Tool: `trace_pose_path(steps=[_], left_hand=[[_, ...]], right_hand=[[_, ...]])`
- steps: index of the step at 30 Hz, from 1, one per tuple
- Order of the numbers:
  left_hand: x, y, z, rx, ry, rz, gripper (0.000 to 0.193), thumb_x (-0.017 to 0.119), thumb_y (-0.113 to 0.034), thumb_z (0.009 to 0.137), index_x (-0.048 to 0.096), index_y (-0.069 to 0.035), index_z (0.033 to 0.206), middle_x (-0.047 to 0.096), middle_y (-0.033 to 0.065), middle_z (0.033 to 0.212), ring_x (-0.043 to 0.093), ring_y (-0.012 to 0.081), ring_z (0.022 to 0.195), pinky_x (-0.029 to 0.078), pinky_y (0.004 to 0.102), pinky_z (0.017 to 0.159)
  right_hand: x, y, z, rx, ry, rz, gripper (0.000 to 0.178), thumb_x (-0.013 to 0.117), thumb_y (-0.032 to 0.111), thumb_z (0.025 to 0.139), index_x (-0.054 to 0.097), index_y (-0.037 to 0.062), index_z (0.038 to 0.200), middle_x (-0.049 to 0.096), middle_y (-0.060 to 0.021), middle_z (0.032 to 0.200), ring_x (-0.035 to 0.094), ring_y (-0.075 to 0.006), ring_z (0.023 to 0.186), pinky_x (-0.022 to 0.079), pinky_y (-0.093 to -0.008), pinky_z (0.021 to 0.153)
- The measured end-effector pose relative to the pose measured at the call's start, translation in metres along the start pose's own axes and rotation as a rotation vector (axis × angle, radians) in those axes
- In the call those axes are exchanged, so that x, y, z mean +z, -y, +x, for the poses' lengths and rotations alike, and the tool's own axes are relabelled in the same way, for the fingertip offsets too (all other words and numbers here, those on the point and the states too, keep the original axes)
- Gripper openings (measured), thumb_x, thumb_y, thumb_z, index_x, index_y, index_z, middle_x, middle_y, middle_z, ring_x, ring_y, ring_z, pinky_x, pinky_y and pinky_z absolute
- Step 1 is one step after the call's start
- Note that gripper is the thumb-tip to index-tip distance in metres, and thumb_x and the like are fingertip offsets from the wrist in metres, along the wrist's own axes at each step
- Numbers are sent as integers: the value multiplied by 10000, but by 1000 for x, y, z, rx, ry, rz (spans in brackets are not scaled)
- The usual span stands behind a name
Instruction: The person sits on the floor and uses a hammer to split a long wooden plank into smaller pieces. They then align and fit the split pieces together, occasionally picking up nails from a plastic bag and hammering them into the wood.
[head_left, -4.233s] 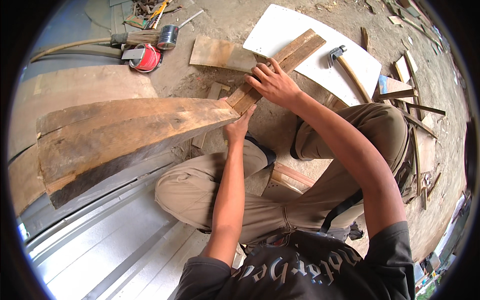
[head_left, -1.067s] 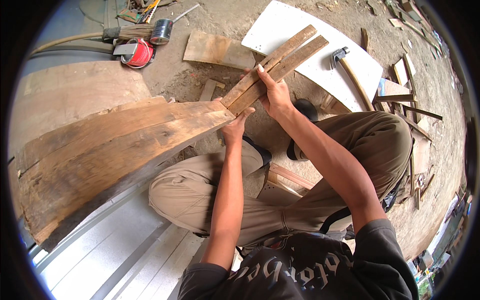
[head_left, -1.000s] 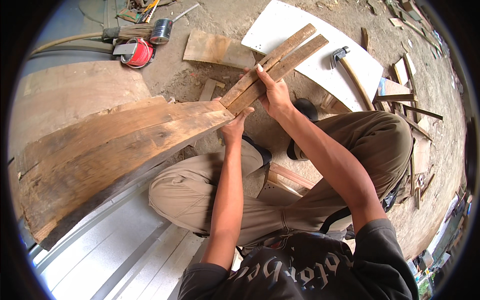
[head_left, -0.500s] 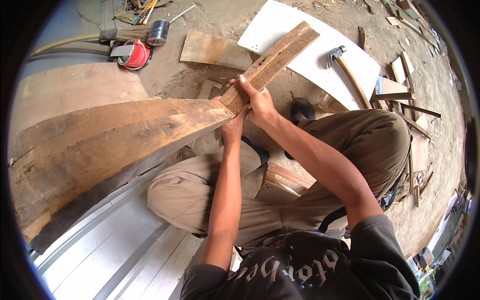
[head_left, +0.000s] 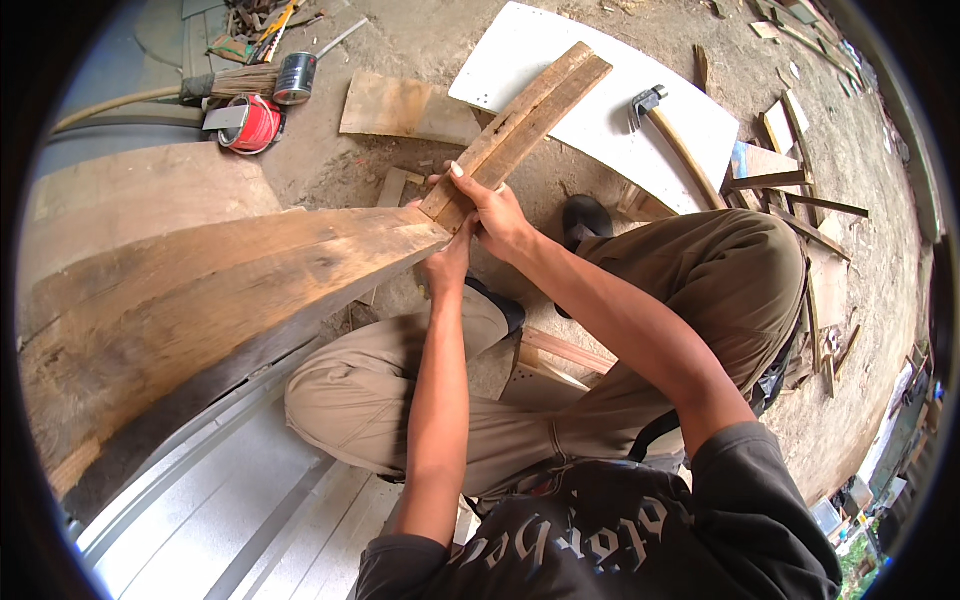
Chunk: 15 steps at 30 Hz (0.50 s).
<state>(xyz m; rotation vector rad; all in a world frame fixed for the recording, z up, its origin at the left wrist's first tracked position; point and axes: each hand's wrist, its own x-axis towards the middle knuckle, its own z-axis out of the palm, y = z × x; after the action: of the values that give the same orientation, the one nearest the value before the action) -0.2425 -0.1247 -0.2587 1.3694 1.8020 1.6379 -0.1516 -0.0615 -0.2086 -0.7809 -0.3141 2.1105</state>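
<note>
A short, grooved wooden piece (head_left: 525,125) slants away from me toward the upper right, its near end against the narrow end of a long, wide wooden beam (head_left: 230,268) on the left. Around that piece's near end, my right hand (head_left: 498,215) is closed, with the thumb lying on top. My left hand (head_left: 446,262) is just below, closed around the underside where piece and beam meet; its fingers are partly hidden behind the wood. I cannot tell whether the two are fastened.
A claw hammer (head_left: 680,145) lies on a curved-looking white board (head_left: 560,35). Back left are a red container (head_left: 255,125), a dark can (head_left: 295,78) and a straw brush (head_left: 235,82). Wood scraps (head_left: 775,180) lie at right; a flat board (head_left: 405,108) sits behind my hands.
The whole view has shifted slightly, so the surroundings sit further left. Both hands keep the same hold, and the wooden piece and beam stay together.
</note>
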Motion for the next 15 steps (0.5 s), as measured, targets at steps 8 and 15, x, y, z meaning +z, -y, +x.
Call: trace_pose_path(steps=[8, 15], left_hand=[[10, -17, 2, 41, -7, -8, 481, 821, -67, 785, 502, -1, 1138, 571, 74, 1033, 576, 185, 935, 486, 325, 825], [-9, 13, -4, 9, -27, 99, 679, 878, -215, 741, 459, 22, 1220, 525, 116, 1087, 535, 237, 967, 465, 364, 838]], right_hand=[[-22, -1, 12, 25, 22, -87, 432, 644, 329, 948, 528, 20, 1227, 655, -133, 1131, 637, -244, 1050, 534, -400, 935], [-23, -6, -2, 0, 117, -254, 740, 614, 558, 911, 497, -73, 1280, 573, -178, 1213, 548, -263, 1131, 454, -390, 959]])
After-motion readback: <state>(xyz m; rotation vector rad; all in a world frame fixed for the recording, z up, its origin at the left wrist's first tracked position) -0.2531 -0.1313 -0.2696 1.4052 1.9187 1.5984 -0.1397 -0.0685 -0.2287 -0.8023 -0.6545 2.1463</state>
